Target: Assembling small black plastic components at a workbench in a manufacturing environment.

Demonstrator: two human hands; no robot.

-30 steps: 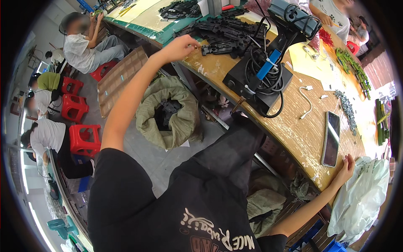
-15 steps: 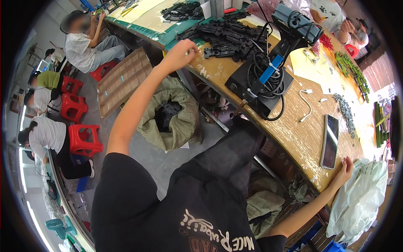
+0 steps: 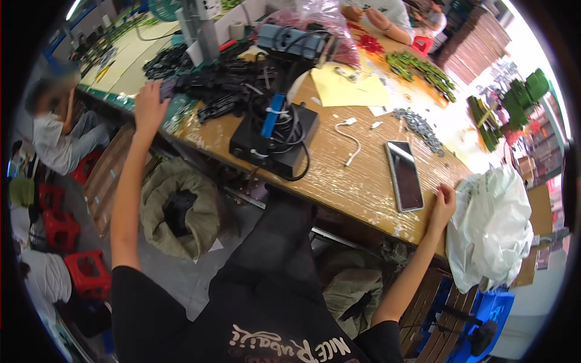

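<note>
In the head view, the left hand (image 3: 151,107) is at the upper left of the frame, at the left end of a heap of black plastic parts (image 3: 224,100) on the wooden table (image 3: 369,181). Its fingers are bent beside a dark grey piece (image 3: 167,89) at the edge of that heap; blur hides the contact, so I cannot tell whether they grip it.

The right hand (image 3: 445,209) is right of centre, at the table's near edge, its fingers loosely curled and half spread, with nothing seen in them. It sits between a phone (image 3: 404,175), lying face up, and a white plastic bag (image 3: 490,224).

In the upper middle, a black box (image 3: 308,124) carries coiled black cable and a blue handle (image 3: 273,115). To its right lie a short white cable (image 3: 357,142), a yellow sheet (image 3: 345,91) and a strip of small grey parts (image 3: 420,130). Green parts (image 3: 417,66) lie at the upper right. At the lower left, an open sack (image 3: 157,218) stands on the floor below the table, holding dark pieces.
</note>
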